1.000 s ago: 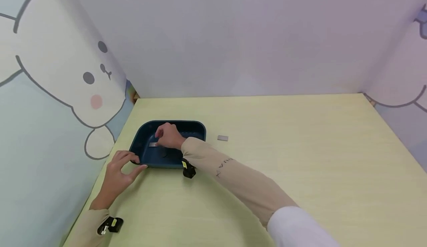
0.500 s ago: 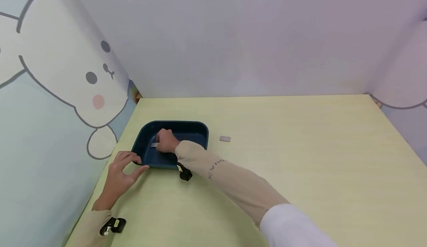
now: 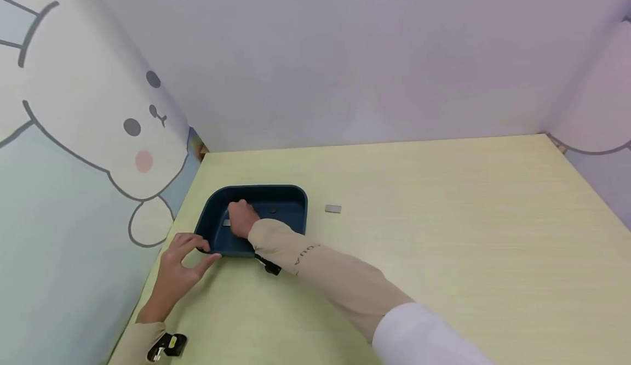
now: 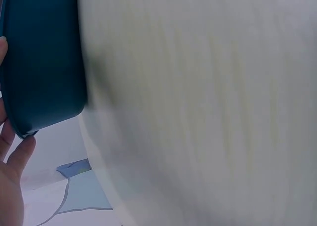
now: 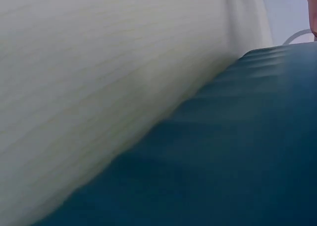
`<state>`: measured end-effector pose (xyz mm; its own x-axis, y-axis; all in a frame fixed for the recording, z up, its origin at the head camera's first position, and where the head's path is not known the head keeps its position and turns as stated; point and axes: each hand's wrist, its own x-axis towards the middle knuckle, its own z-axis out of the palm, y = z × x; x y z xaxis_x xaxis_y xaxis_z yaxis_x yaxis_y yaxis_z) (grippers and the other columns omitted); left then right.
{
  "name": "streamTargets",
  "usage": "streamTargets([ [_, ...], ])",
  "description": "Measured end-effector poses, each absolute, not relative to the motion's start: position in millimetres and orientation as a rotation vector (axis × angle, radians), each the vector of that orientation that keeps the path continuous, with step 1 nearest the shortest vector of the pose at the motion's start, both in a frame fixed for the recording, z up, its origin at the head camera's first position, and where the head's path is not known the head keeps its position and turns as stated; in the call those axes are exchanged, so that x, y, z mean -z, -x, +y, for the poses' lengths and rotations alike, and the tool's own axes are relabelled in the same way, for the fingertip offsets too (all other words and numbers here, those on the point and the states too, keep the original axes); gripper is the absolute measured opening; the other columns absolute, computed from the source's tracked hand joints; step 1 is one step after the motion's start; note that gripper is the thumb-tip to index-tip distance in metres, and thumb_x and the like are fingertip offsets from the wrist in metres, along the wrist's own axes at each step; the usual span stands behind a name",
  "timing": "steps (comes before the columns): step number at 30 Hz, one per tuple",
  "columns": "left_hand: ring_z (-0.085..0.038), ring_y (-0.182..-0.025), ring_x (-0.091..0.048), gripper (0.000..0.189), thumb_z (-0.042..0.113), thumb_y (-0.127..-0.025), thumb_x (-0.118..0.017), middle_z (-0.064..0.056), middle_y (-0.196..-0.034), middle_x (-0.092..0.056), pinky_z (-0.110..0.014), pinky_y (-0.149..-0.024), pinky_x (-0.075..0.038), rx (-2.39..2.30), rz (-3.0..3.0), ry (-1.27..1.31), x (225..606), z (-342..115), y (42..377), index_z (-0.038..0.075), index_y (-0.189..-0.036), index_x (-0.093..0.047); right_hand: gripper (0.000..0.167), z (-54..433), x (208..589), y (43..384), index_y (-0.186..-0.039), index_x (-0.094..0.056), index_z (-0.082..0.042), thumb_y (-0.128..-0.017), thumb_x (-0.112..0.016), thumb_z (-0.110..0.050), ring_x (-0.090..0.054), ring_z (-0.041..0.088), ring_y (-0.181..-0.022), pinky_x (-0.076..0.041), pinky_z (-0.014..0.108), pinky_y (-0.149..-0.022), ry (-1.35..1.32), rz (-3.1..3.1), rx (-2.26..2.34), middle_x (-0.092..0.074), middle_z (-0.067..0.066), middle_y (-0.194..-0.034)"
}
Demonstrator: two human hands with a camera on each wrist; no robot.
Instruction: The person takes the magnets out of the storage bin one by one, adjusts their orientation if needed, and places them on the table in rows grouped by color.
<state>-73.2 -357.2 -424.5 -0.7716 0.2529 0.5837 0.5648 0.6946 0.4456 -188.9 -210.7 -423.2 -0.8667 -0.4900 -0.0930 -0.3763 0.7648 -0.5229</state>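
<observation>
A dark blue, deep rectangular tray [image 3: 300, 217] stands at the left of the table. My left hand [image 3: 177, 266] pinches its near left corner, fingers over the rim and thumb low on the outside. The left wrist view shows the thumb [image 4: 22, 154] beside the tray's corner [image 4: 44, 62]. My right hand [image 3: 242, 218] reaches down inside the tray with bent fingers. Just left of it, a small pale flat piece [image 3: 227, 222] lies on the tray's bottom. Its fingertips are hidden, and I cannot tell whether they grip anything. The right wrist view shows mostly the tray's side [image 5: 223, 151].
A small grey rectangular piece [image 3: 333, 209] lies on the pale yellow table [image 3: 443, 233], right of the tray. A small dark round spot [image 3: 273, 210] shows on the tray's bottom. Walls stand behind the table and at both sides, the left one [image 3: 64, 189] printed with a cartoon animal.
My right hand has lowered deeper into the tray and shifted slightly left, its forearm following. The left hand keeps its pinch on the corner. The whole view shifts a little with the head.
</observation>
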Motion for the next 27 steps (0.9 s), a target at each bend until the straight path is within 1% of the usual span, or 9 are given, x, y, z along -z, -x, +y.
streamTargets([
  [3, -0.017, -0.092, -0.049, 0.033, -0.002, -0.056, -0.086, -0.003, -0.086, -0.058, -0.012, -0.088, -0.033, 0.860, -2.417, 0.631, 423.8, -357.3, 70.6, 0.006, -0.079, -0.064, 0.013, -212.4, 424.4, 186.0, -0.099, -0.069, -0.010, -0.094, -0.058, -0.010, -0.057, 0.014, -0.082, -0.045, 0.023, -0.063, 0.661, 2.730, 0.747, -0.062, 0.004, -0.095],
  [5, -0.016, -0.091, -0.049, 0.033, -0.001, -0.056, -0.086, -0.003, -0.086, -0.058, -0.012, -0.088, -0.033, 0.861, -2.405, 0.642, 423.0, -357.3, 69.6, 0.006, -0.079, -0.064, 0.014, -213.2, 424.5, 184.6, -0.102, -0.069, -0.010, -0.094, -0.058, -0.011, -0.057, 0.016, -0.084, -0.046, 0.024, -0.064, 0.643, 2.715, 0.764, -0.061, 0.006, -0.098],
  [11, -0.016, -0.091, -0.050, 0.032, 0.001, -0.057, -0.086, -0.002, -0.085, -0.058, -0.012, -0.088, -0.034, 0.840, -2.398, 0.657, 421.0, -358.6, 69.7, 0.007, -0.079, -0.065, 0.014, -212.4, 419.4, 182.7, -0.101, -0.069, -0.008, -0.092, -0.060, -0.011, -0.056, 0.017, -0.084, -0.044, 0.024, -0.064, 0.585, 2.682, 0.788, -0.061, 0.007, -0.100],
  [15, -0.016, -0.090, -0.050, 0.032, 0.000, -0.056, -0.086, -0.002, -0.084, -0.058, -0.012, -0.088, -0.034, 0.832, -2.401, 0.657, 420.8, -360.2, 69.6, 0.006, -0.079, -0.065, 0.011, -212.3, 414.7, 181.9, -0.097, -0.070, -0.009, -0.091, -0.062, -0.012, -0.055, 0.016, -0.083, -0.044, 0.023, -0.062, 0.566, 2.668, 0.788, -0.061, 0.005, -0.099],
  [18, -0.016, -0.090, -0.050, 0.032, 0.001, -0.057, -0.086, -0.002, -0.084, -0.058, -0.012, -0.088, -0.034, 0.832, -2.395, 0.663, 421.2, -361.3, 69.2, 0.006, -0.079, -0.064, 0.010, -213.5, 416.6, 183.5, -0.085, -0.070, -0.009, -0.091, -0.062, -0.012, -0.056, 0.016, -0.076, -0.043, 0.023, -0.058, 0.576, 2.661, 0.788, -0.062, 0.005, -0.091],
  [21, -0.016, -0.089, -0.050, 0.032, 0.002, -0.057, -0.087, -0.001, -0.084, -0.058, -0.012, -0.088, -0.034, 0.833, -2.385, 0.670, 422.2, -361.2, 68.4, 0.007, -0.079, -0.065, 0.018, -214.2, 422.0, 185.9, -0.072, -0.064, -0.010, -0.090, -0.063, -0.011, -0.053, 0.014, -0.066, -0.041, 0.023, -0.054, 0.589, 2.650, 0.786, -0.057, 0.003, -0.078],
  [24, -0.016, -0.089, -0.050, 0.032, 0.003, -0.057, -0.087, 0.000, -0.084, -0.059, -0.012, -0.087, -0.034, 0.836, -2.379, 0.675, 422.5, -360.4, 67.2, 0.008, -0.079, -0.065, 0.032, -212.9, 428.7, 188.3, -0.060, -0.050, -0.012, -0.089, -0.063, -0.009, -0.042, 0.013, -0.054, -0.036, 0.023, -0.049, 0.606, 2.623, 0.834, -0.044, 0.001, -0.064],
  [27, -0.016, -0.089, -0.050, 0.032, 0.003, -0.057, -0.087, 0.000, -0.084, -0.059, -0.012, -0.087, -0.034, 0.836, -2.381, 0.674, 422.0, -359.3, 66.7, 0.008, -0.079, -0.065, 0.043, -209.4, 432.3, 190.0, -0.054, -0.035, -0.014, -0.088, -0.061, -0.006, -0.029, 0.012, -0.045, -0.030, 0.024, -0.045, 0.590, 2.591, 0.924, -0.028, -0.001, -0.054],
])
